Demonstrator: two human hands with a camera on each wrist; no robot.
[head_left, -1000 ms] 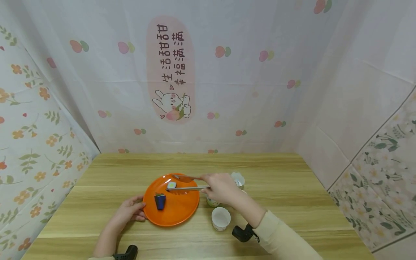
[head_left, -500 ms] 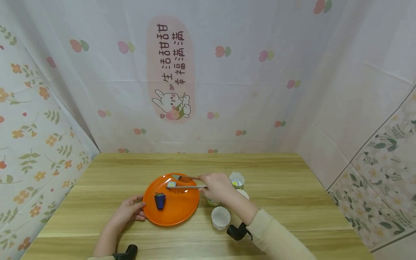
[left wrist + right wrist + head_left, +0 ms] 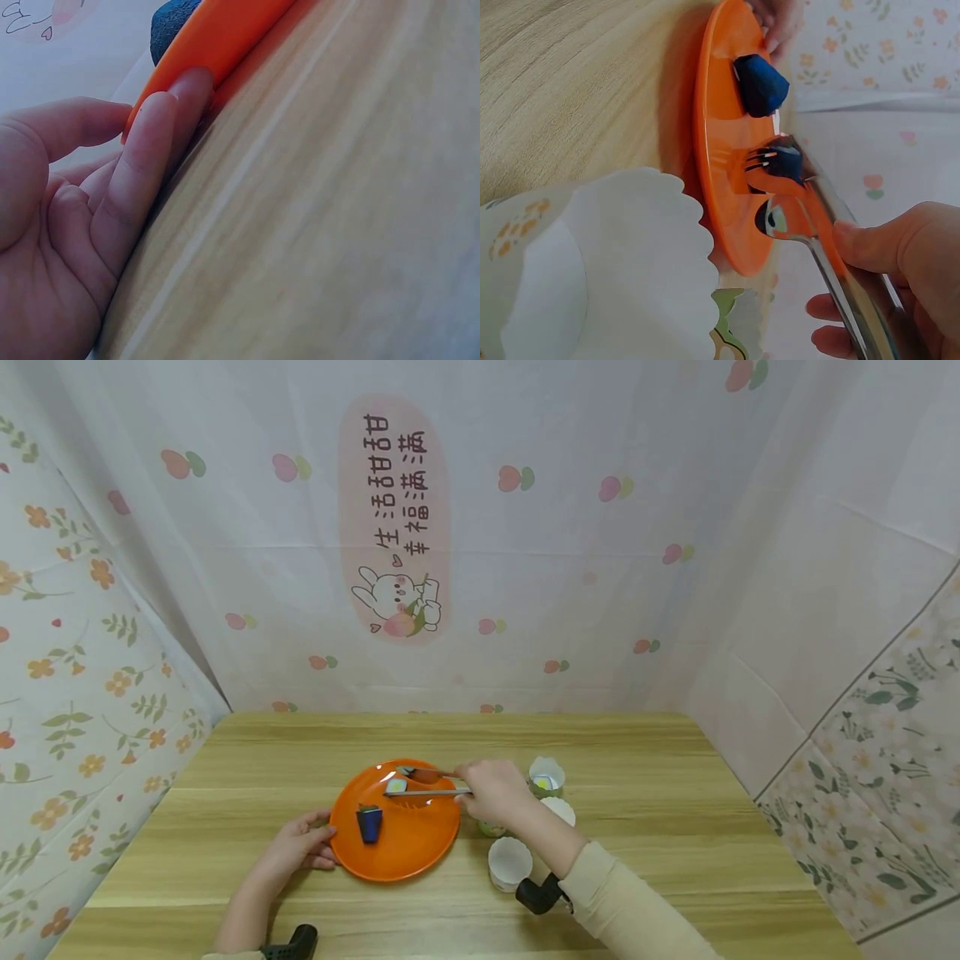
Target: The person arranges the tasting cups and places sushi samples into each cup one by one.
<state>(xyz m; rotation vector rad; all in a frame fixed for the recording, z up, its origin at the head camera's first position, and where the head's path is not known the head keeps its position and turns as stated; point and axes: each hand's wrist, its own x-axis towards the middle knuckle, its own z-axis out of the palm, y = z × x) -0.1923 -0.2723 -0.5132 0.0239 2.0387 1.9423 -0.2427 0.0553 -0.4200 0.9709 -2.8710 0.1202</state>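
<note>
My left hand (image 3: pixel 303 843) grips the left rim of an orange plate (image 3: pixel 408 852), thumb above and fingers against its outer side. My right hand (image 3: pixel 491 789) holds metal tongs (image 3: pixel 435 792), one tip fork-shaped and the other spoon-like. Between their spread tips stands a small sushi roll piece (image 3: pixel 397 786), white-topped with a yellow-green centre. In the right wrist view the fork tip lies close beside the dark side of this roll piece (image 3: pixel 786 161); the spoon end is apart from it. A second dark blue, tapered piece (image 3: pixel 369 825) lies on its side, nearer my left hand.
Right of the plate stand several white paper cups with scalloped rims: a near cup (image 3: pixel 510 863), a middle cup (image 3: pixel 561 811) and a far cup (image 3: pixel 546 775) with a yellow-centred piece inside. Another cup (image 3: pixel 492 830) is partly hidden under my right hand. Patterned curtains surround the wooden table (image 3: pixel 637 793).
My right hand has shifted slightly left, while the tongs' tips stay around the upright piece. More of the middle cup shows behind the forearm. The left hand and the plate are unchanged.
</note>
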